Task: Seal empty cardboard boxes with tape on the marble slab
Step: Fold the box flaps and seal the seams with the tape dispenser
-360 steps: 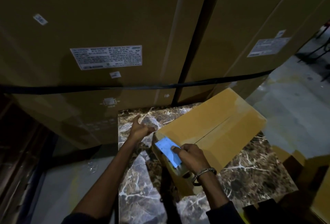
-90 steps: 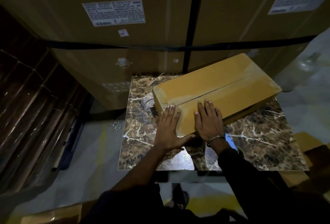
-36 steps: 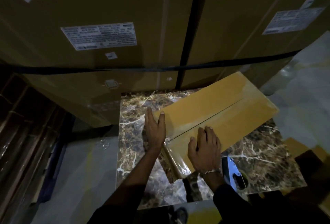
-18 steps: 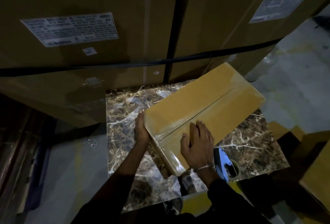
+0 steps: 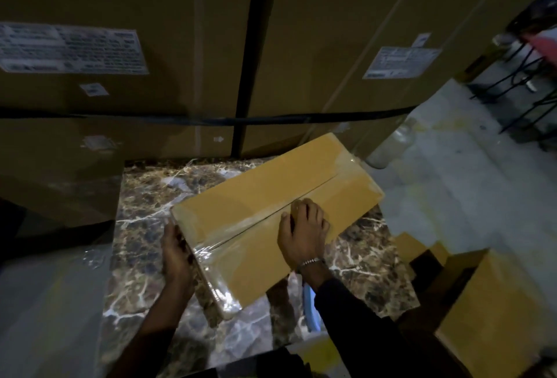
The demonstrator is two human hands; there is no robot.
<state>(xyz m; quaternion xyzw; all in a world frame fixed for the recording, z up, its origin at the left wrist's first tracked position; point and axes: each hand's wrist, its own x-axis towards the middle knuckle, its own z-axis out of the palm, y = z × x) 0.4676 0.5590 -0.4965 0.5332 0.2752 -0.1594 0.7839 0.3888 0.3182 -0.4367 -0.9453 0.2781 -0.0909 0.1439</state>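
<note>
Head view: a closed cardboard box (image 5: 271,206) lies slantwise on the marble slab (image 5: 141,227), clear tape (image 5: 217,242) along its centre seam. Left hand (image 5: 176,252) rests flat against the box's near end, fingers straight. Right hand (image 5: 304,233) presses flat on top beside the seam, grasping nothing. Big cartons (image 5: 331,46) stand behind.

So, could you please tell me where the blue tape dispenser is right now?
In the head view the blue tape dispenser lies on the marble slab, near its front edge, mostly hidden beside the right forearm, just right of the cardboard box.
</note>
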